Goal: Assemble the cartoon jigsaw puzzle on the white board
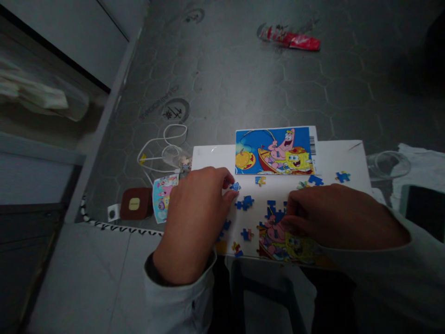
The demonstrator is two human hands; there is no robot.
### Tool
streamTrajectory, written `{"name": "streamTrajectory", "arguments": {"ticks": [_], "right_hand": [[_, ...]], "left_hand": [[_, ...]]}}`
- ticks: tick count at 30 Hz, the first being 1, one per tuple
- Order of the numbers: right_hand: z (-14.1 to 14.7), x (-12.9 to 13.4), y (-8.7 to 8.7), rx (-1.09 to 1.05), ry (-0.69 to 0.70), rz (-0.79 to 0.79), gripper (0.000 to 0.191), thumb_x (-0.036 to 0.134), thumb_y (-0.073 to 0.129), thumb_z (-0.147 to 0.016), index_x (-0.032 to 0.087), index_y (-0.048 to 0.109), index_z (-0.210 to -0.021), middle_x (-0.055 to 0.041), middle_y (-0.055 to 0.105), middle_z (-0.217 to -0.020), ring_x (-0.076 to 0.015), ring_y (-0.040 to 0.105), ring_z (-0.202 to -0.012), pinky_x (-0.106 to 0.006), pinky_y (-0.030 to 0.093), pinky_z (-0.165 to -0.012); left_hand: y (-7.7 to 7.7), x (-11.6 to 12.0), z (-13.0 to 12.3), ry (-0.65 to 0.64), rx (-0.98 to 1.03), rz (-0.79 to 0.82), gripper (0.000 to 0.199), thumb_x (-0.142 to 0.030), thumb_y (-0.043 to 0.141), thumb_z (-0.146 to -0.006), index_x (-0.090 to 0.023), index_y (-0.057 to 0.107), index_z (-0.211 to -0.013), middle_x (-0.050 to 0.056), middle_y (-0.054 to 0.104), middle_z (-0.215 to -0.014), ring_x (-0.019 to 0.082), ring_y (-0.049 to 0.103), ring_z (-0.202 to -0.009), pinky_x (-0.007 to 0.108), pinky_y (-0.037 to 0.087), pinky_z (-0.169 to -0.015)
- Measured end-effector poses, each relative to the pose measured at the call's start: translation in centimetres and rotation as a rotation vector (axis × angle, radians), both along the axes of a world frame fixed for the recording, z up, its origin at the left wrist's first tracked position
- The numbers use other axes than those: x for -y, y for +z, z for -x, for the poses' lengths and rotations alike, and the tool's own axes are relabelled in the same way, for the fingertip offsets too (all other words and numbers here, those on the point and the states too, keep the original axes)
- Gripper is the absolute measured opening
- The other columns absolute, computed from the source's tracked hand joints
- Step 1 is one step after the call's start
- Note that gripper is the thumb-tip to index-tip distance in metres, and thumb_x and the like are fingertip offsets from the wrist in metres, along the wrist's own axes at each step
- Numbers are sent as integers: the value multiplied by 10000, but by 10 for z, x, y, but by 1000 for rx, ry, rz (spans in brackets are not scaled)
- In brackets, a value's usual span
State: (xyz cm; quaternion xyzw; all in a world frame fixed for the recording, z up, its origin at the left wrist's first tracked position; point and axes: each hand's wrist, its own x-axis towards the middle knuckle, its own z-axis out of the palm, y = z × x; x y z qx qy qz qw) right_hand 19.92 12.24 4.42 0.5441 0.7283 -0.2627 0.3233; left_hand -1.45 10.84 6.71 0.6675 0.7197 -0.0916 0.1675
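Between the thumb and forefinger of my left hand (pixel 198 208) is a blue jigsaw puzzle piece (pixel 235 186), just above the white board (pixel 212 157). My right hand (pixel 327 213) is closed in a pinch over the partly joined puzzle (pixel 273 236) at the board's near edge. Whatever its fingertips grip is hidden. Part of the joined picture, with pink and yellow cartoon figures, lies under that hand. Loose blue pieces (pixel 245 202) lie between my hands, with a yellow and blue piece (pixel 260 181) farther back.
A reference picture card (pixel 274 150) lies along the board's far side. Left of the board are a cartoon sheet (pixel 162 197), a brown box (pixel 134 204) and a white cable (pixel 149 144). A red package (pixel 302 41) lies on the floor; a dark stool (pixel 264 287) stands below.
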Motion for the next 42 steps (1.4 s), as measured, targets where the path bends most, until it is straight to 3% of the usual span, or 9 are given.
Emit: {"name": "streamTrajectory", "arguments": {"ticks": [5, 11, 15, 19, 22, 27, 33, 42], "right_hand": [[-1, 0, -2, -25, -11, -16, 195, 443, 719, -983, 287, 814, -914, -71, 837, -921, -254, 754, -794, -377, 408, -647], [2, -1, 4, 7, -33, 28, 177, 409, 701, -1008, 281, 792, -927, -86, 832, -961, -290, 766, -869, -404, 418, -688], [4, -2, 5, -12, -56, 18, 167, 405, 739, -981, 276, 792, -890, -86, 814, -904, -285, 756, -833, -394, 412, -673], [5, -2, 5, -5, -35, -5, 182, 403, 726, -983, 268, 797, -883, -82, 807, -875, -271, 748, -813, -380, 402, -652], [5, -2, 6, 3, -11, -1, 190, 401, 692, -997, 269, 812, -931, -88, 820, -914, -283, 762, -859, -380, 406, -657], [4, -2, 7, -26, 3, -20, 195, 419, 710, -977, 266, 815, -917, -98, 820, -905, -292, 764, -845, -378, 403, -633], [6, -3, 9, -6, -29, 16, 170, 391, 709, -997, 268, 821, -960, -96, 828, -954, -296, 777, -907, -376, 407, -662], [8, -1, 11, 28, 7, 19, 195, 380, 675, -1018, 259, 827, -998, -98, 840, -981, -285, 783, -922, -367, 404, -664]], "left_hand": [[-5, -2, -1, -14, 28, -11, 132, -286, 834, -971, -292, 893, -1088, 73, 881, -1109, 390, 800, -1049, 451, 528, -826], [-7, -2, -2, -73, 77, -27, 105, -229, 821, -965, -276, 855, -1052, 72, 853, -1115, 366, 781, -1061, 422, 506, -837], [-5, -1, -3, -49, 97, -7, 86, -210, 836, -948, -277, 827, -1001, 39, 857, -1017, 338, 785, -978, 397, 475, -784], [-1, 0, -7, -51, 229, -27, 222, -212, 808, -977, -327, 867, -1157, 5, 888, -1049, 277, 798, -940, 387, 513, -837], [2, 0, -13, -74, 347, 7, 205, -221, 766, -1011, -339, 908, -1101, 5, 907, -1046, 237, 814, -920, 371, 554, -901], [0, 1, -20, -91, 364, 127, 210, -244, 738, -1029, -331, 925, -1068, 29, 918, -1058, 274, 839, -959, 412, 586, -906], [-10, -3, -20, -160, 354, 134, 240, -175, 731, -1003, -310, 928, -1024, 35, 917, -1075, 299, 841, -1026, 439, 586, -968], [-18, -2, -20, -136, 329, 106, 161, -205, 799, -981, -294, 873, -1094, 23, 888, -1038, 291, 801, -974, 403, 501, -829]]}}
